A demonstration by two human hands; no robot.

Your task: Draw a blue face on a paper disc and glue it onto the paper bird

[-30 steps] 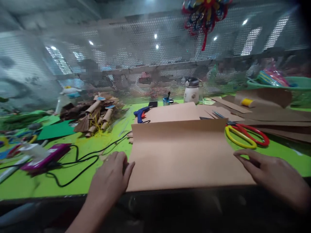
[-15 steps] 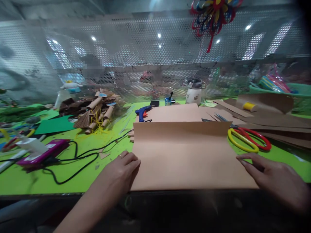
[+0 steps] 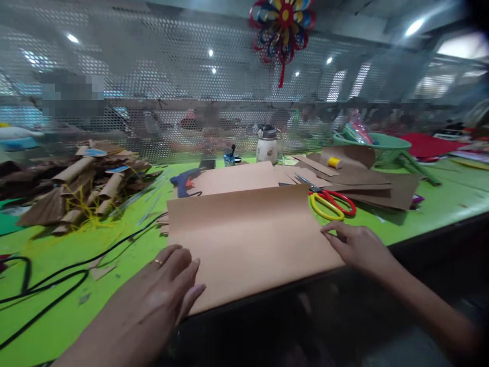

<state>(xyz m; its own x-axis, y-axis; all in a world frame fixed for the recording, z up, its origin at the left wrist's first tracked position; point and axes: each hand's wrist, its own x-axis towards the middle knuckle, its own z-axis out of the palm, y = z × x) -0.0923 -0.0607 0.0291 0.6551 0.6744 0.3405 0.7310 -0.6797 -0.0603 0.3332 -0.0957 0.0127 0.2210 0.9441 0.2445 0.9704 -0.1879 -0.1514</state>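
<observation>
A large sheet of brown paper point(image 3: 248, 250) lies at the table's front edge, its far strip bent upward along a crease. At its left edge rests my left hand point(image 3: 168, 280), fingers loosely curled and thumb apart from them, touching the paper. My right hand point(image 3: 355, 244) pinches the sheet's right edge between thumb and fingers. Just beyond that hand lie scissors point(image 3: 332, 204) with one yellow and one red handle. Behind the raised strip are more light brown sheets point(image 3: 237, 176) and a blue glue gun point(image 3: 184, 182).
Brown paper rolls point(image 3: 95, 183) with yellow strands are heaped at left, near a black cable point(image 3: 110, 250). Brown card point(image 3: 367, 186), a yellow spool point(image 3: 333, 162) and a green basket point(image 3: 389, 145) stand right. A white bottle point(image 3: 266, 145) is at the back.
The view has swung to the right, so things appear further left. My left thumb and fingers have spread apart at the paper's edge. My right hand stays on the right edge.
</observation>
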